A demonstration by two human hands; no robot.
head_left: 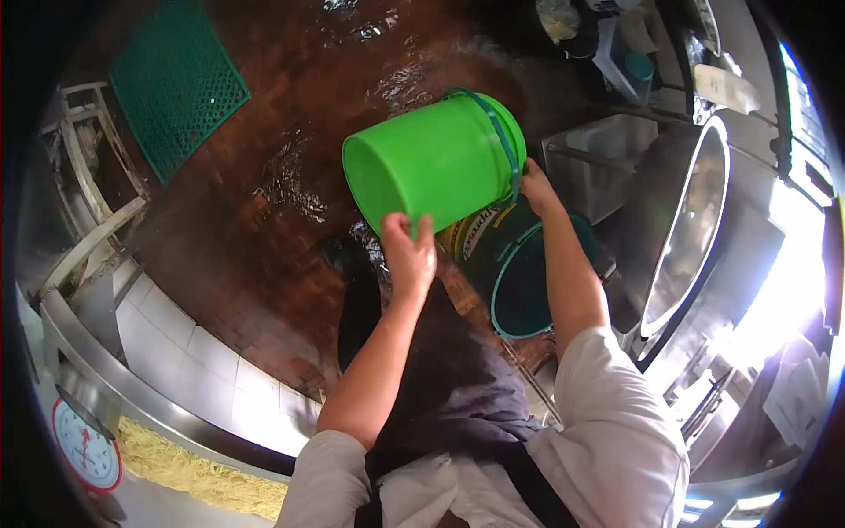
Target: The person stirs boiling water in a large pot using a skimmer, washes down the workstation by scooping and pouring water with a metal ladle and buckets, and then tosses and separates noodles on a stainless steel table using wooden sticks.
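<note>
A bright green bucket (431, 163) with a teal handle (499, 132) is tipped on its side in front of me, its base to the left and its rim to the right. My left hand (410, 257) is closed on the lower edge of the base. With my right hand (539, 188) I grip the bucket near its rim, by the handle's end. Below, a dark bucket (528, 286) with a teal rim and a yellow printed label (473, 231) stands beside my legs, partly behind my right forearm. The green bucket's inside is hidden.
Wet brown tile floor (290, 238) glistens with water. A green perforated mat (180, 88) lies at the upper left, near a worn frame (88, 180). Noodles (198, 475) and a dial scale (86, 444) sit at the lower left. A large metal pot (682, 229) stands to the right.
</note>
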